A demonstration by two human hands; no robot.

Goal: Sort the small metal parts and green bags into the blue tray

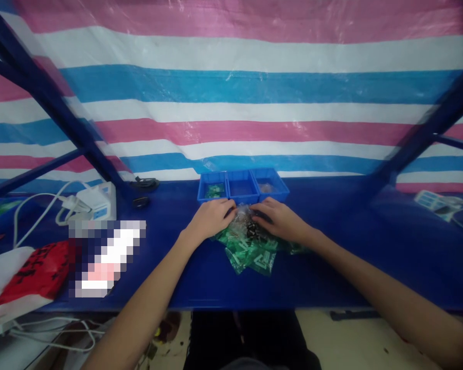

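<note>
A heap of small green-printed plastic bags [254, 253] lies on the blue table [351, 241] in front of me. My left hand [210, 218] and my right hand [278, 220] rest on the far side of the heap, fingers curled inward around a clear bag with small dark parts [247, 218] between them. Just behind the hands stand three small blue bins [242, 186] in a row; the left one holds green bags, the right one some small pale bits.
A white power strip with cables [94, 201] and two dark small objects [142, 191] sit at the left back. A red-and-white bag [27, 277] lies at the left edge. A striped tarp [231, 103] hangs behind; blue frame bars slant at both sides.
</note>
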